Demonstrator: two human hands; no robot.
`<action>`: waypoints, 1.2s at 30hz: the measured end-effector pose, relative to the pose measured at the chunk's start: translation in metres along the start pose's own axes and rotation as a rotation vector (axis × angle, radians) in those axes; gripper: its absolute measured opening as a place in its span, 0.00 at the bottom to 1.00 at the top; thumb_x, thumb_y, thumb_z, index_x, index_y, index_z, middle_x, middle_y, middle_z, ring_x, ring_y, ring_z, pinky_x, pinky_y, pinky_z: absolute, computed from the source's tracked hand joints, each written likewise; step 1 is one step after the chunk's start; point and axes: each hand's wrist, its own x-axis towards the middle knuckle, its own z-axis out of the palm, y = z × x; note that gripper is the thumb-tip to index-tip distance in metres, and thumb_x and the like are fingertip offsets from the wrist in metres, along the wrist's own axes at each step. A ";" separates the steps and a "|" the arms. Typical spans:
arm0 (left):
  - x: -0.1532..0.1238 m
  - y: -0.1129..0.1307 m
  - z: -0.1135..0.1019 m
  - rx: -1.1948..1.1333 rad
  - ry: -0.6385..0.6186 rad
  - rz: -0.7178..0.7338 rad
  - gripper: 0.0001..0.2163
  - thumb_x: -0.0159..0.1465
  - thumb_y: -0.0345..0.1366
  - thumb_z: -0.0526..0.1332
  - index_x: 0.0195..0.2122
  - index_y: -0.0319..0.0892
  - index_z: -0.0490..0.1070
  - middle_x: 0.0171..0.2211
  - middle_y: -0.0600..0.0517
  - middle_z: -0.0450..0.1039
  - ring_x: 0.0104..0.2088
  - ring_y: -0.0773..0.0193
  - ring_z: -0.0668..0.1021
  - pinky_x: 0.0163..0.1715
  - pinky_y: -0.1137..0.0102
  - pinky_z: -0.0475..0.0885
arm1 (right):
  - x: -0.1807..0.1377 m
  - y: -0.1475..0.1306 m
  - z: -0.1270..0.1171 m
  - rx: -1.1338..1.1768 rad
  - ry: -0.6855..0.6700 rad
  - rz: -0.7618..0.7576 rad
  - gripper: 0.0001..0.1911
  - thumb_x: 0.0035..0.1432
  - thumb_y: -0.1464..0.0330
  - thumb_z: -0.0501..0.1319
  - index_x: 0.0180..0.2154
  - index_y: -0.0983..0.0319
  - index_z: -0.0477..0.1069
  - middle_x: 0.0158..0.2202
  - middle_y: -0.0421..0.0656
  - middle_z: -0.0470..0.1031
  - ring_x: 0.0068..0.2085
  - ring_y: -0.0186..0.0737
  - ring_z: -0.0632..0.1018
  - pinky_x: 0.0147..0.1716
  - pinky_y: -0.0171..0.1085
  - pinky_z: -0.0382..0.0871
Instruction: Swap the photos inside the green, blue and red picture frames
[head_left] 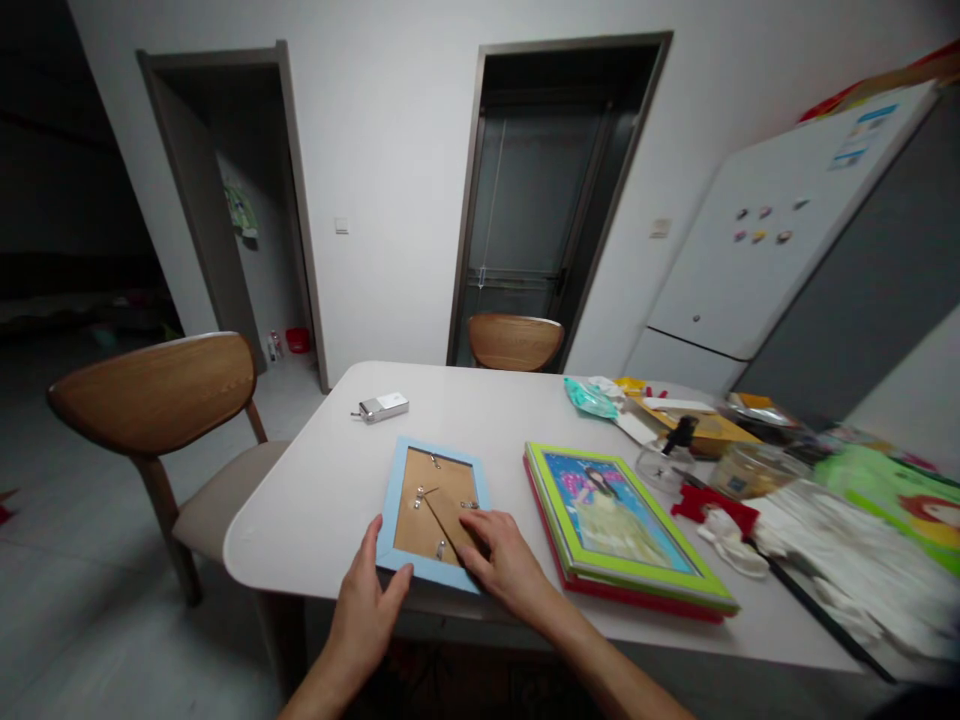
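A light blue picture frame (pixel 433 506) lies face down near the front edge of the white table (pixel 322 490), its brown backing board and metal clips showing. My left hand (pixel 367 598) holds the frame's near left corner, thumb on top of the rim. My right hand (pixel 504 556) rests on the backing's near right part, fingers pressed flat on the brown stand flap. To the right lies a stack of frames (pixel 626 530), a green one with a picture of a figure on top and a red one beneath.
A small silver device (pixel 383 407) lies farther back on the table. The right side is crowded with a teal packet (pixel 590 397), a glass jar (pixel 750 468), white cloths (pixel 840 560) and papers. Wooden chairs (pixel 157 395) stand at the left and far side. A fridge (pixel 780 240) stands right.
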 end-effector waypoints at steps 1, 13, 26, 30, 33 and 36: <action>-0.002 -0.005 0.002 0.071 -0.020 0.012 0.26 0.55 0.39 0.53 0.54 0.33 0.51 0.54 0.39 0.57 0.54 0.53 0.59 0.53 0.57 0.53 | -0.001 0.000 -0.002 -0.023 -0.013 -0.012 0.16 0.49 0.66 0.55 0.42 0.62 0.68 0.43 0.47 0.69 0.45 0.42 0.66 0.46 0.39 0.58; 0.002 -0.017 0.003 0.400 -0.163 0.268 0.24 0.52 0.36 0.58 0.51 0.38 0.56 0.56 0.39 0.51 0.56 0.54 0.56 0.53 0.53 0.53 | 0.000 -0.006 -0.011 -0.204 -0.153 -0.136 0.14 0.48 0.67 0.58 0.40 0.59 0.69 0.46 0.48 0.65 0.46 0.44 0.64 0.44 0.41 0.57; 0.015 -0.008 0.006 0.376 -0.276 0.344 0.11 0.47 0.34 0.64 0.32 0.41 0.66 0.52 0.41 0.60 0.55 0.54 0.60 0.52 0.60 0.57 | 0.018 0.000 0.013 -0.119 -0.182 -0.250 0.06 0.48 0.70 0.57 0.27 0.57 0.73 0.35 0.42 0.69 0.39 0.38 0.67 0.38 0.37 0.58; 0.014 -0.009 0.005 0.341 -0.288 0.348 0.11 0.47 0.34 0.64 0.31 0.41 0.65 0.52 0.41 0.61 0.55 0.55 0.59 0.52 0.61 0.58 | 0.018 0.000 0.004 -0.080 -0.288 -0.283 0.08 0.47 0.70 0.58 0.31 0.56 0.74 0.40 0.43 0.67 0.42 0.39 0.66 0.41 0.38 0.57; 0.015 -0.009 0.003 0.317 -0.288 0.348 0.11 0.47 0.34 0.64 0.30 0.41 0.64 0.51 0.42 0.62 0.55 0.55 0.59 0.52 0.61 0.58 | 0.018 -0.001 -0.001 -0.046 -0.332 -0.273 0.07 0.45 0.69 0.60 0.30 0.56 0.74 0.41 0.43 0.66 0.43 0.40 0.65 0.42 0.39 0.57; 0.015 -0.008 0.002 0.300 -0.281 0.341 0.10 0.47 0.34 0.63 0.30 0.42 0.64 0.51 0.43 0.63 0.55 0.55 0.59 0.51 0.60 0.59 | 0.016 -0.001 0.002 -0.033 -0.271 -0.223 0.04 0.46 0.68 0.60 0.26 0.58 0.74 0.38 0.42 0.66 0.42 0.39 0.65 0.41 0.37 0.58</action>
